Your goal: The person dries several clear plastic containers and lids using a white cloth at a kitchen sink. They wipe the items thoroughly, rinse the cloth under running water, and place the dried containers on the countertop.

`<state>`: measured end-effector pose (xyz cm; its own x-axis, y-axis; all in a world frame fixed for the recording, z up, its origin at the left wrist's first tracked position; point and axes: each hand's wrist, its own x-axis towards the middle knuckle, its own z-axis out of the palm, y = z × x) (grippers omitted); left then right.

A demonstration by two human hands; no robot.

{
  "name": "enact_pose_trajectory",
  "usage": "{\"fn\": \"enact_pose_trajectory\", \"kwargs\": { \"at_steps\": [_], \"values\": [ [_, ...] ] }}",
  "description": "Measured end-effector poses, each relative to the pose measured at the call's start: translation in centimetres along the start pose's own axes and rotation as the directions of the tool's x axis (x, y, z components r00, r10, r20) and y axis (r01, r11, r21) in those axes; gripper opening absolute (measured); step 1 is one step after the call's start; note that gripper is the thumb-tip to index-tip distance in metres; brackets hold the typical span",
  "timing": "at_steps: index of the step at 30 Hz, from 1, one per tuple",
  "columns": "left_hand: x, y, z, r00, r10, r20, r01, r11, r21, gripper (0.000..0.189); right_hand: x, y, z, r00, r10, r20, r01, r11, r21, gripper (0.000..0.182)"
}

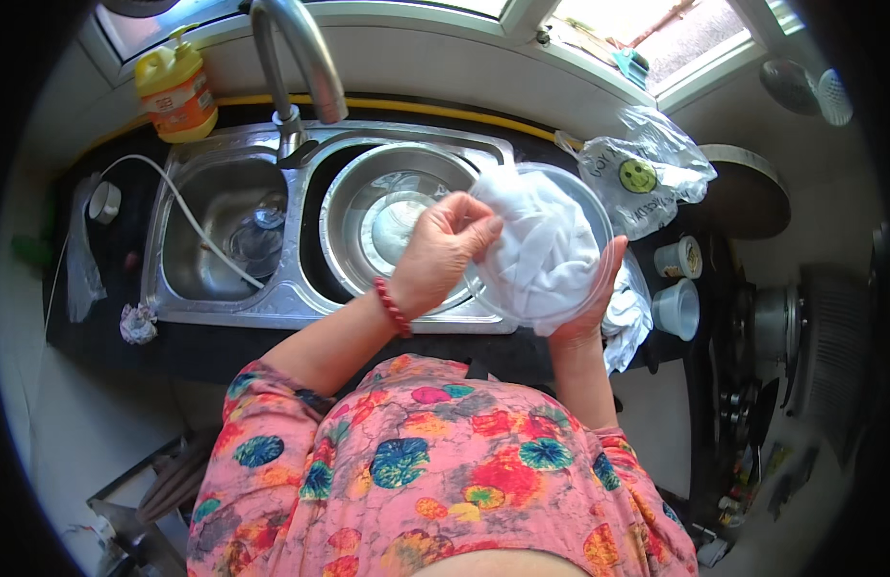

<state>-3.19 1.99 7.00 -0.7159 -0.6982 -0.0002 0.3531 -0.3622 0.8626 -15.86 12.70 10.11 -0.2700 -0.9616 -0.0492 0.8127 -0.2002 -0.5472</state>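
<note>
A clear plastic bowl with white cloth bunched inside is held up over the right end of the sink. My right hand supports the bowl from its right and underside. At its left rim, my left hand pinches an edge of the cloth between thumb and fingers. Behind my left hand, a round metal basin of water sits in the larger sink compartment, and a pale round thing lies in it under a clear rim.
The steel sink has a curved faucet behind it. A white hose crosses the left compartment. A yellow pump bottle stands back left. A printed plastic bag, plastic tubs and more white cloth are on the right.
</note>
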Motion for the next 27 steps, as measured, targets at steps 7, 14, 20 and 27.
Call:
{"fn": "enact_pose_trajectory", "kwargs": {
  "at_steps": [7,14,20,27],
  "values": [
    [-0.5,-3.1,-2.1,0.965,0.236,-0.116,-0.185,0.923,0.336,0.012,-1.5,1.0,-0.9,0.999,0.018,0.029,-0.012,0.978,-0.207,0.092],
    [-0.6,-1.4,-1.8,0.987,0.050,-0.155,-0.045,0.998,0.033,0.026,-1.4,0.6,-1.3,0.995,0.056,-0.081,-0.072,0.974,-0.214,0.058],
    [-1.1,-1.4,-3.3,0.944,-0.329,0.034,0.328,0.915,-0.236,0.082,-1.0,1.5,-1.0,0.988,0.009,-0.152,-0.021,0.997,-0.078,0.054],
    [-0.9,-0.7,-2.0,0.887,-0.296,0.355,0.440,0.777,-0.451,0.083,-0.7,2.2,-2.1,0.959,-0.123,-0.255,0.074,0.978,-0.194,0.042]
  ]
}}
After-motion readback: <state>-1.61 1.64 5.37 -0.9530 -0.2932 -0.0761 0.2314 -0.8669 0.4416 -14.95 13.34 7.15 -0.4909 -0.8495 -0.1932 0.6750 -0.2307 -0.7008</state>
